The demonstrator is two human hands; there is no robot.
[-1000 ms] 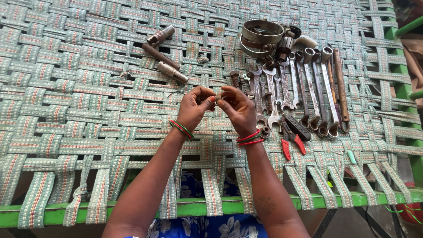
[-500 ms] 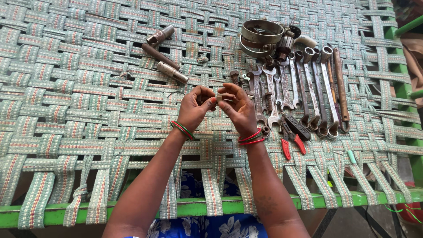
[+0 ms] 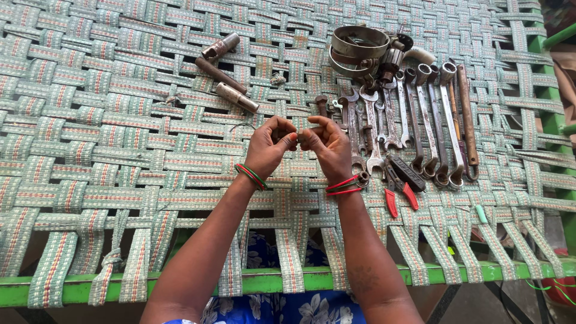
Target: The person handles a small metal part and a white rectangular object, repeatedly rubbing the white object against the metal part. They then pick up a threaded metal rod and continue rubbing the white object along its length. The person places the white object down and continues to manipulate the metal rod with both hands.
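Observation:
My left hand (image 3: 271, 146) and my right hand (image 3: 327, 146) meet fingertip to fingertip above a woven strap cot (image 3: 108, 138). Between the pinched fingers sits something small and metallic, mostly hidden by the fingers. Both wrists wear red and green bangles. Right of my right hand lies a row of wrenches and spanners (image 3: 420, 120), side by side. Red-handled pliers (image 3: 397, 191) rest close to my right wrist. A bolt (image 3: 322, 105) lies just beyond my hands.
Metal ring clamps (image 3: 359, 48) sit at the far right-centre with a curved pipe piece (image 3: 418, 55). Three short metal cylinders (image 3: 228, 72) lie at the far left-centre. The cot's green frame (image 3: 270, 279) runs along the near edge and the right side.
My fingers have shifted slightly while working the small piece; the hands stay in the same spot. Nothing else on the cot has moved.

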